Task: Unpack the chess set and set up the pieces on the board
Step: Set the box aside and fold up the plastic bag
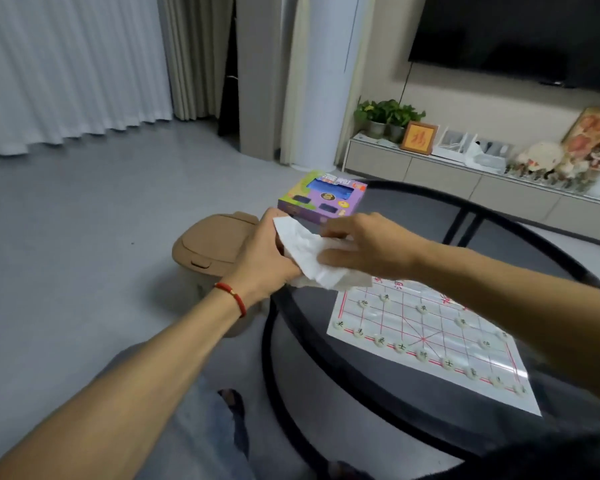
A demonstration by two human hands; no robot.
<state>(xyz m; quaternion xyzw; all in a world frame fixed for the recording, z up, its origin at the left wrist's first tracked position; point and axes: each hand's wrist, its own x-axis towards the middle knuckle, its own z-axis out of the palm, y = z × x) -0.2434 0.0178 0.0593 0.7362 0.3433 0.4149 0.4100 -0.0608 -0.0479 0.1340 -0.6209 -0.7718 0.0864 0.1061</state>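
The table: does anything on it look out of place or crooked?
The colourful box sits at the far rim of the round table and partly sticks out over the edge, so it might tip. The paper board lies skewed, though its pieces stand in tidy rows. Both hands hold a crumpled white paper.

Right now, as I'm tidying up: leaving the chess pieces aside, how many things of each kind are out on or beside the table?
Board sheet: 1
Purple game box: 1
Crumpled white paper: 1, held in both hands
Tan lidded bin: 1, on the floor
Total: 4
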